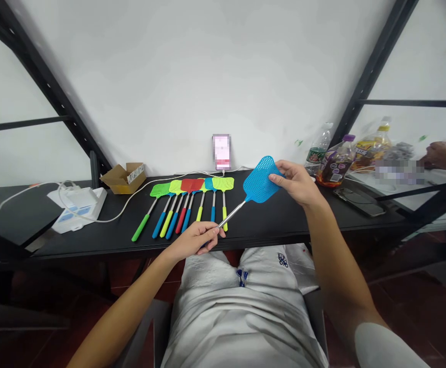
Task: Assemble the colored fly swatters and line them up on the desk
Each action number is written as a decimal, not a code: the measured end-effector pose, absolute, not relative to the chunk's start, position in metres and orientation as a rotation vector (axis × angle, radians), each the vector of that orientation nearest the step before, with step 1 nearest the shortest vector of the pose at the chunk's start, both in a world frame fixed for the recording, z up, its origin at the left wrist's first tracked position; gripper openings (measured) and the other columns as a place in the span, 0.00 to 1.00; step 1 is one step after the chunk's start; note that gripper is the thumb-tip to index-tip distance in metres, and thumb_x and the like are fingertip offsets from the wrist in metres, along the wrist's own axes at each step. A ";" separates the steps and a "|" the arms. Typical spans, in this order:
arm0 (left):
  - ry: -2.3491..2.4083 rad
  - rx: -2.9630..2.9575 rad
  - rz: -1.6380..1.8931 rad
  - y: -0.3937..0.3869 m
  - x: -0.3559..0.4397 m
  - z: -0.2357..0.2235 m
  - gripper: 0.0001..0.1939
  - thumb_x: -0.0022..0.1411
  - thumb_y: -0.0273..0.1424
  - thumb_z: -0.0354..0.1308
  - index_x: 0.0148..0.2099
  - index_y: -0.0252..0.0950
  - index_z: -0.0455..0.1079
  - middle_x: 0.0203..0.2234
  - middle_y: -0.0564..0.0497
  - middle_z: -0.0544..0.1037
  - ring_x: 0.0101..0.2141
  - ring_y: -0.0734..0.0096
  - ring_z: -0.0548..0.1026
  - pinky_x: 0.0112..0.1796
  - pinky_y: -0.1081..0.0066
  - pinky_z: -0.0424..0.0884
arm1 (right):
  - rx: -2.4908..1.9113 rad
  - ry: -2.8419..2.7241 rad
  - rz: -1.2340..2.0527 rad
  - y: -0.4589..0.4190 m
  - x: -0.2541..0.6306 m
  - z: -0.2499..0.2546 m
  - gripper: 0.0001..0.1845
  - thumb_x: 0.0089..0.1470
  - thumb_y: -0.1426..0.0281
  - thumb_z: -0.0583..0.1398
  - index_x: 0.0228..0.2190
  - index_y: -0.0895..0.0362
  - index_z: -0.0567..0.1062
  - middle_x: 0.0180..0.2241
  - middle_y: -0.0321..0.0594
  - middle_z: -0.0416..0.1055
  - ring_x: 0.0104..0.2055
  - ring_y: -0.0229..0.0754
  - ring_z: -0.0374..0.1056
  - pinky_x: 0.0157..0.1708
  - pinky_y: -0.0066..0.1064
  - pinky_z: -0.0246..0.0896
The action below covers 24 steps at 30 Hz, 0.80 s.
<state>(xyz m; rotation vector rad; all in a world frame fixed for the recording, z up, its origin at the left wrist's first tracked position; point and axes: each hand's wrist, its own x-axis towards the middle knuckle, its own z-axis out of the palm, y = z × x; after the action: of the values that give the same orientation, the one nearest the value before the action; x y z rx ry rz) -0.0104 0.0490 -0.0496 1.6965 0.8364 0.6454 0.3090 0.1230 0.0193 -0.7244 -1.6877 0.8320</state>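
A blue fly swatter (261, 180) with a perforated head and a metal rod is held up at a slant in front of me. My left hand (203, 236) is wrapped round its lower end, hiding most of the handle. The edge of the swatter's head is pinched between the thumb and fingers of my right hand (296, 183). To the left, several more fly swatters (189, 185) in green, yellow, red and blue lie side by side on the black table (103, 239). Their heads overlap toward the wall and their handles point toward me.
A phone (221, 152) leans on the wall with a cable. Left are an open cardboard box (123, 179) and a white box (79, 209). Drink bottles (336, 161) and a dark phone (358, 202) are at right. Another person's hand (445, 156) shows at far right.
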 end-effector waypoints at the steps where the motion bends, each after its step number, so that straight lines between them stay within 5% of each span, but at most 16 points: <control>1: 0.839 1.697 0.645 0.049 -0.010 -0.050 0.19 0.70 0.43 0.50 0.44 0.31 0.71 0.19 0.57 0.67 0.13 0.85 0.56 0.16 0.80 0.51 | -0.722 -1.689 0.844 0.123 0.308 0.019 0.18 0.51 0.57 0.68 0.38 0.56 0.77 0.36 0.40 0.77 0.36 0.42 0.72 0.38 0.34 0.69; 11: 0.849 1.645 0.649 0.049 -0.008 -0.053 0.17 0.70 0.42 0.53 0.46 0.33 0.69 0.21 0.57 0.69 0.13 0.83 0.62 0.14 0.80 0.55 | -0.811 -1.746 0.854 0.123 0.296 0.016 0.16 0.54 0.60 0.66 0.39 0.60 0.78 0.37 0.43 0.77 0.37 0.43 0.72 0.38 0.35 0.68; 24: 0.847 1.627 0.672 0.048 -0.004 -0.055 0.15 0.66 0.42 0.59 0.41 0.33 0.68 0.21 0.56 0.72 0.16 0.79 0.69 0.17 0.78 0.65 | -0.834 -1.264 0.861 0.138 0.300 0.012 0.21 0.40 0.60 0.73 0.34 0.57 0.76 0.25 0.34 0.75 0.26 0.36 0.68 0.28 0.28 0.63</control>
<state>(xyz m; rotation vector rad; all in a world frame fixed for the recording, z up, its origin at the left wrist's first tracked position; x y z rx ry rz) -0.0045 0.0477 -0.0552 1.6268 0.8475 0.6721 0.3002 0.1382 0.0118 -0.8340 -1.2638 0.8612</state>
